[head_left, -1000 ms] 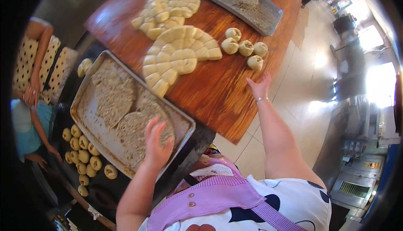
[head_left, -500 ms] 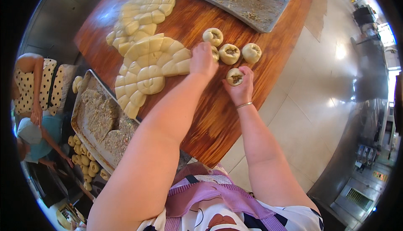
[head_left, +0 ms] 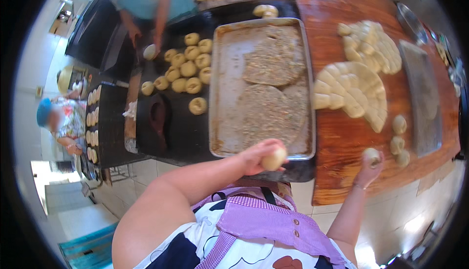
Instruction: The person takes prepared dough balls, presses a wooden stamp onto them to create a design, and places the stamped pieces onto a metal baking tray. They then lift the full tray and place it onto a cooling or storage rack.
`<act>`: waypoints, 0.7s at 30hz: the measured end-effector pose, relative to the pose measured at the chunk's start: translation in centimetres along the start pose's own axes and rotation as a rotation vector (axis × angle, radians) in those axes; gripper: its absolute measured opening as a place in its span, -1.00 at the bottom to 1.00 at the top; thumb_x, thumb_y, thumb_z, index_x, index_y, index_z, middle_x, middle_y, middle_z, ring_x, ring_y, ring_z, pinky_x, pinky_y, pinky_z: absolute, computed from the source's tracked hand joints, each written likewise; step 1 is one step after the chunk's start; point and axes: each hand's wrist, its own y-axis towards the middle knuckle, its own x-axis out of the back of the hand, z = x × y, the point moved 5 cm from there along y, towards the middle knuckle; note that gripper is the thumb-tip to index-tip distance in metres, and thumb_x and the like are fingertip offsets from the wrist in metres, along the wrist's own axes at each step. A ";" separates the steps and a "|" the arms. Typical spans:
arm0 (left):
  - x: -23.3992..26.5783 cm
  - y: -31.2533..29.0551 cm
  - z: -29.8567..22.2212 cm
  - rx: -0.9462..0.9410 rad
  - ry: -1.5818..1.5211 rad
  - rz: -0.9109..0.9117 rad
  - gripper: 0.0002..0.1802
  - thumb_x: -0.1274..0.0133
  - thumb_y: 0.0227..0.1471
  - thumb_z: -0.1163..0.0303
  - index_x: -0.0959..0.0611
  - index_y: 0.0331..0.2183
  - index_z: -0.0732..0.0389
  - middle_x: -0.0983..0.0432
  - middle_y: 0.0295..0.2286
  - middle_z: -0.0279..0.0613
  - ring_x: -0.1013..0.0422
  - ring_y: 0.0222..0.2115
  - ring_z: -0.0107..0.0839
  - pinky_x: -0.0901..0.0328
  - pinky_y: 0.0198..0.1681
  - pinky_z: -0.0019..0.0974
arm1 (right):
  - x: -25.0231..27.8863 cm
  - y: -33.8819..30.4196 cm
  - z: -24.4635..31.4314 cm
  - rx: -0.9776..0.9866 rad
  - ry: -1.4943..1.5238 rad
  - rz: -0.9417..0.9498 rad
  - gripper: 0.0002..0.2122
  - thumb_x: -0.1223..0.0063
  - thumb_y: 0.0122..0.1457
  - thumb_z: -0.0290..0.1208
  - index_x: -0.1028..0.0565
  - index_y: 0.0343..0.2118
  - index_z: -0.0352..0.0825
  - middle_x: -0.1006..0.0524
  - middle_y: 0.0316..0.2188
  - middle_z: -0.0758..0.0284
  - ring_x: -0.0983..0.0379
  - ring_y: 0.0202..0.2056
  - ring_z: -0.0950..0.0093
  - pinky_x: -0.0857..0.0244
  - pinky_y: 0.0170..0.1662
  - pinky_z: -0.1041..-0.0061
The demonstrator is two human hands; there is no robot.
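My left hand [head_left: 258,155] is closed around a round, pale dough ball [head_left: 274,158], held over the near edge of a metal baking tray [head_left: 213,81] with mounds of crumbly filling [head_left: 271,115] in it. Over the near part of the wooden table, my right hand [head_left: 369,172] grips another dough ball [head_left: 371,155], whose open top shows dark filling. Beyond that hand, three more dough balls [head_left: 397,145] sit on the wood. Two scored slabs of dough [head_left: 359,90] lie farther back, split into many pieces.
Several filled dough balls [head_left: 188,68] cover the dark table [head_left: 188,134] to the left of the tray. A second metal tray [head_left: 421,88] and a metal bowl [head_left: 411,23] stand at the right. Two people work at the left: one person [head_left: 146,0] far off, another [head_left: 66,117] beside rows of dough.
My view has swung left toward the filling tray. The left hand has lifted a dough ball off the wooden table and carried it left; the right hand keeps hold of its ball.
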 end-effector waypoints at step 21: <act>27.6 -33.7 -39.0 -1.225 0.596 -0.954 -0.81 0.01 0.14 0.43 -0.65 -0.27 0.29 -0.56 -0.28 -0.26 -0.43 -0.23 -0.51 -0.30 -0.12 -0.44 | -56.4 -44.1 21.0 0.906 -0.580 1.458 -0.40 -0.19 0.08 -0.19 -0.29 0.20 -0.15 -0.20 0.28 0.29 0.09 0.36 0.22 0.17 0.35 0.11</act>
